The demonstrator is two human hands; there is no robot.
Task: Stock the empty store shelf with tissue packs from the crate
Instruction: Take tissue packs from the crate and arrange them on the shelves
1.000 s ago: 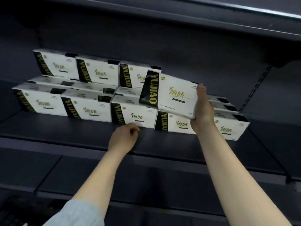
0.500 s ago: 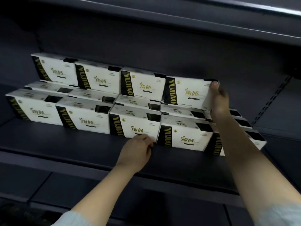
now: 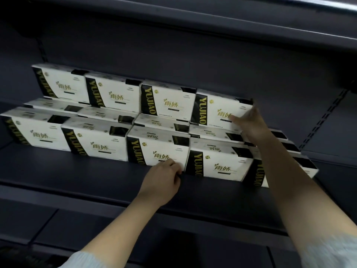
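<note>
White tissue packs with black-and-gold ends stand in stepped rows on the dark shelf (image 3: 77, 175). The newest tissue pack (image 3: 216, 109) stands upright at the right end of the top back row. My right hand (image 3: 251, 126) grips its right end, thumb on the front face and fingers around the side. My left hand (image 3: 164, 180) is curled shut, knuckles against the lower front of the third front-row pack (image 3: 160, 149), holding nothing. The crate is out of view.
The shelf above (image 3: 212, 22) hangs close over the top row. A slotted upright (image 3: 324, 120) runs down the back wall at the right. A lower shelf (image 3: 58, 225) lies beneath. Bare shelf surface (image 3: 336, 171) lies right of the packs.
My right hand carried the pack from mid-air back onto the top row's right end, where it now stands. My left hand slid right along the front row.
</note>
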